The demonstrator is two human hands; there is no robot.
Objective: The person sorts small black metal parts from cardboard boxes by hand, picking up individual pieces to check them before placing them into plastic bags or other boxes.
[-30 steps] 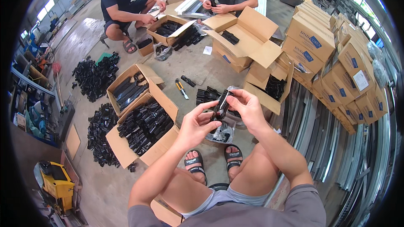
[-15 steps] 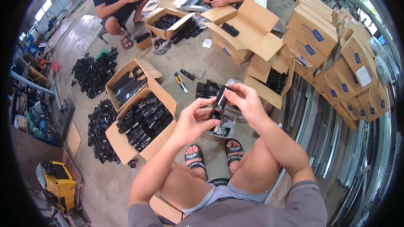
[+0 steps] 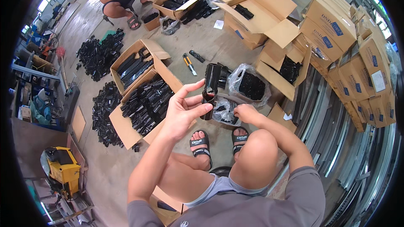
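Observation:
My left hand point(image 3: 183, 111) is closed on a glossy black plastic piece point(image 3: 211, 82), long with a hollow, channel-like shape and a ridged edge. It is held upright in front of me, pinched near its lower end between thumb and fingers. Down to the right, my right hand point(image 3: 247, 113) has its fingers bent together at the edge of a clear plastic bag point(image 3: 225, 112) with small dark parts inside. Whatever the fingertips grip there is too small to see. Behind that bag, a larger clear bag point(image 3: 251, 86) holds many small black parts.
At left stand an open carton point(image 3: 145, 107) and another carton point(image 3: 128, 69), both filled with black pieces. Loose black piles point(image 3: 101, 54) lie beyond. A yellow-handled cutter point(image 3: 189, 64) lies on the floor. Cartons point(image 3: 330, 25) are stacked right. Two people sit opposite, handling parts.
My right hand has left the black piece and moved down to the small bag. The left hand keeps the piece, now more upright. The view has tilted downward.

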